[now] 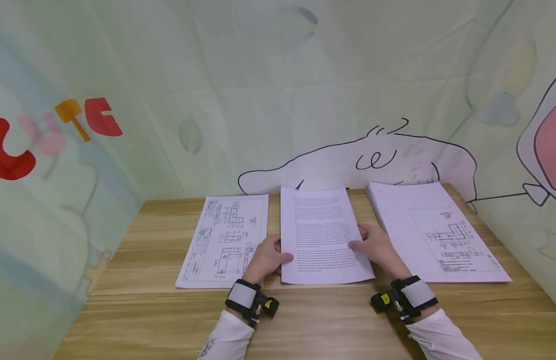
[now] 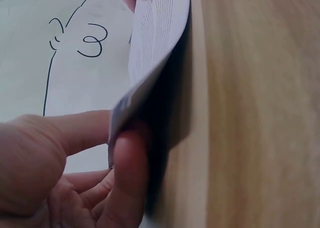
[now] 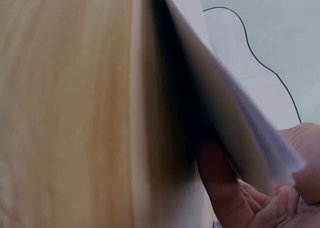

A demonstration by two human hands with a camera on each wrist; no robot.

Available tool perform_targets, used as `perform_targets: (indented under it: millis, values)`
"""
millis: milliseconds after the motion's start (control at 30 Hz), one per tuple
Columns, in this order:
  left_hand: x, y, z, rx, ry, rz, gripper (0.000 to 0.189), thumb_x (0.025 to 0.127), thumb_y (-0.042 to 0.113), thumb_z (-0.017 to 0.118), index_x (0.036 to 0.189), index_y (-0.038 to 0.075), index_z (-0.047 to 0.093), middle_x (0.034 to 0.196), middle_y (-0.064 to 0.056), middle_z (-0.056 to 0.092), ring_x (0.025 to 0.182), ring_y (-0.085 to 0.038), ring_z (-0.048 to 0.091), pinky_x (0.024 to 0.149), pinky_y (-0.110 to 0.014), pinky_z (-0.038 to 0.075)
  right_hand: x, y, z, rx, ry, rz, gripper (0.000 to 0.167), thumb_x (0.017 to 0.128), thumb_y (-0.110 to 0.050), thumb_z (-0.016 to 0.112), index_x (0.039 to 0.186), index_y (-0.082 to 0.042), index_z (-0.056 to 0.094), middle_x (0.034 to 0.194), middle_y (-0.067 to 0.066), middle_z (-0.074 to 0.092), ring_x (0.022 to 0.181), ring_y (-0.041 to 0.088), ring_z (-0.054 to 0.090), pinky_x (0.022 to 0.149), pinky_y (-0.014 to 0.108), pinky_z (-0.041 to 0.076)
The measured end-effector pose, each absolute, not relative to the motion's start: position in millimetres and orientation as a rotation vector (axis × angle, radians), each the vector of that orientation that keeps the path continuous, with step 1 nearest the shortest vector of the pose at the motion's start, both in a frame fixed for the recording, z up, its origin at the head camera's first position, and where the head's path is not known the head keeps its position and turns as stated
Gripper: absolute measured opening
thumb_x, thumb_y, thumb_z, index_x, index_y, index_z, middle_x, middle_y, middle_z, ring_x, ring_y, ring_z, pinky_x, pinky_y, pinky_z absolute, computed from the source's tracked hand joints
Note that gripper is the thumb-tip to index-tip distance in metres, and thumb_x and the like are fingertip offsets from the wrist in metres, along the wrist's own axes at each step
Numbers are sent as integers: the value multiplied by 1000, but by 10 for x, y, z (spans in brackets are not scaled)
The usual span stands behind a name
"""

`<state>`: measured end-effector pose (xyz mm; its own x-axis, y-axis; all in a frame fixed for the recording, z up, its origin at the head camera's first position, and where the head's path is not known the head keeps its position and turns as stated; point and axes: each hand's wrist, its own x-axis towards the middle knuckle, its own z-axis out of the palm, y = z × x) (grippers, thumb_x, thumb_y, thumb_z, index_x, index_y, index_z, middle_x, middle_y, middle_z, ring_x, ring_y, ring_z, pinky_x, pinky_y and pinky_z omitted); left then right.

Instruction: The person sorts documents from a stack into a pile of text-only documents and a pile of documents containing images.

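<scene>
Both hands hold a thin stack of printed text sheets (image 1: pixel 323 235) by its two side edges, in the middle of the table. My left hand (image 1: pixel 269 257) pinches the left edge, thumb on the top sheet and fingers beneath. On the opposite edge my right hand (image 1: pixel 376 246) does the same. In the left wrist view the stack (image 2: pixel 157 38) stands raised off the wood, with a dark gap under it, and the left hand (image 2: pixel 95 168) has a finger below. The right wrist view shows the sheets' edge (image 3: pixel 270 148) between the thumb and fingers of the right hand (image 3: pixel 260 193).
A sheet with technical drawings (image 1: pixel 225 240) lies to the left, close to the left hand. On the right sits a thicker stack of drawing sheets (image 1: pixel 433 235). The wooden table (image 1: pixel 318 320) ends at a cartoon-printed cloth (image 1: pixel 268 100) behind.
</scene>
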<state>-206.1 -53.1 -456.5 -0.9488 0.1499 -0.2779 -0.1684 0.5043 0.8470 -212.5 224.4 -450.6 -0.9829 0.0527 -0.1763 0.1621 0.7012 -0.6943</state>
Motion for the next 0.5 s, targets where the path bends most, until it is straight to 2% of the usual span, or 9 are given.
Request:
perform_targets:
  millis: [133,367,500]
  values:
    - [-2057,-532,-4566,-25,2446,1415,65,85,12,73,145,9,47,84,-7,63,57,-14,59,49,-22,46,-2116,2262,-4500,155,2770,-1178,73,90,-12,68,151,5,32,119,32,61,92,32,63,72,33,51]
    - [-2072,-591,-4533,-35,2484,1366,63,88,17,70,146,6,47,77,-5,65,50,-11,54,47,-19,42,-2089,2299,-4415,138,2879,-1077,60,95,-19,63,147,1,42,131,35,56,112,45,62,81,46,56]
    - [-2091,-625,-4515,-37,2509,1362,62,91,21,68,146,3,45,75,-6,63,51,-12,54,48,-20,42,-2073,2349,-4338,122,2930,-1069,56,97,-24,60,144,2,45,132,35,56,108,44,63,77,41,56]
